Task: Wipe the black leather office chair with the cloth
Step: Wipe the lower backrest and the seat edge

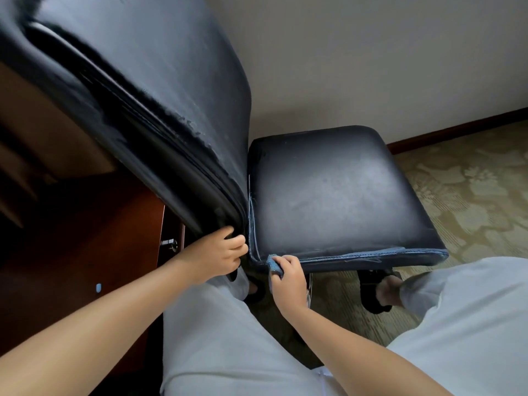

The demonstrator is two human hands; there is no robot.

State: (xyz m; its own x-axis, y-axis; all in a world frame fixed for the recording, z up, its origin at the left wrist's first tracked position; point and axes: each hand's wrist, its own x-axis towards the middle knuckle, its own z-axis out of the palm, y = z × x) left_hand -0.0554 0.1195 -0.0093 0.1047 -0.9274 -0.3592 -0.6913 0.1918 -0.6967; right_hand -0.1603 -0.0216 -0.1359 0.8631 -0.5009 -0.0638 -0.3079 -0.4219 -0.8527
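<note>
Blue cloth [275, 265] pinched in your right hand [287, 277]; left hand [221, 254] clamps backrest [160, 104]. Press firmly along seat edge [371, 257].

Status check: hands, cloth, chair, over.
Left hand gripping backrest lower edge. Right hand holding blue cloth at seat near corner. Nothing in the way.

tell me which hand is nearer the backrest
Left. The left hand grips the bottom edge of the backrest; the right hand is beside it at the seat's near corner, holding the cloth.
</note>
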